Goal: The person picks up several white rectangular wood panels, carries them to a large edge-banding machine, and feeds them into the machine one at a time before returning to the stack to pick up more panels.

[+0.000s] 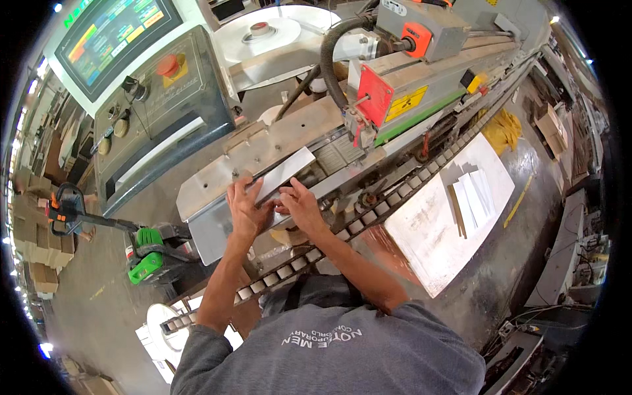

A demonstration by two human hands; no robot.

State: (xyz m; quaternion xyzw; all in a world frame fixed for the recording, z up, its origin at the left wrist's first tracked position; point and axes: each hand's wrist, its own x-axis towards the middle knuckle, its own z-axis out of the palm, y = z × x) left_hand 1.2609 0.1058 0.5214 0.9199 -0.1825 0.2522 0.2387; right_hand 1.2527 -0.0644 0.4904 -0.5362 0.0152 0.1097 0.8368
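A narrow white board strip [288,169] lies at a slant along the metal infeed of a large grey machine [421,115]. My left hand [246,209] is at the strip's near end, fingers bent and somewhat apart, with the end between fingers and thumb. Close beside it, my right hand [301,209] has curled fingers against the strip's near long edge. Its fingertips and the left thumb almost meet, and what lies between them is too small to make out. The strip's far end reaches toward a ribbed metal part [339,158] of the machine.
A control panel with a screen [118,39] and red stop button [168,64] stands at left. A roller chain rail [359,225] crosses before me. At right, white strips [475,197] lie on a large white board [421,257]. A green-and-black pallet truck [148,253] is at left.
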